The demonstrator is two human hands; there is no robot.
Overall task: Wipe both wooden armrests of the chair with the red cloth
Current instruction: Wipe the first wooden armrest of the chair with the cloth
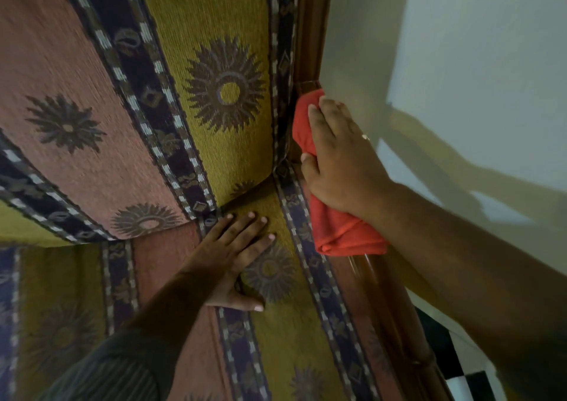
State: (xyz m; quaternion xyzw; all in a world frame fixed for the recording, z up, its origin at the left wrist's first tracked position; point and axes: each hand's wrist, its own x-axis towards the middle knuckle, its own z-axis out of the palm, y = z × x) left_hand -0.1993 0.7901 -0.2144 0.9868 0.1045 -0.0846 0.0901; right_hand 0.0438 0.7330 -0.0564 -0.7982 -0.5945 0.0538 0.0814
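Observation:
The red cloth (337,229) lies bunched along the chair's right wooden armrest (383,302), near where it meets the backrest. My right hand (340,161) presses down on the cloth and grips it, fingers pointing toward the back post (313,26). The armrest under the cloth is hidden; its glossy brown wood shows below the cloth. My left hand (239,256) rests flat on the patterned seat cushion (276,339), fingers spread, holding nothing. The other armrest is out of view.
The upholstered backrest (153,94) with sun motifs and dark striped bands fills the left and top. A pale wall (475,63) stands close on the right of the armrest. A black-and-white tiled floor (460,379) shows at the lower right.

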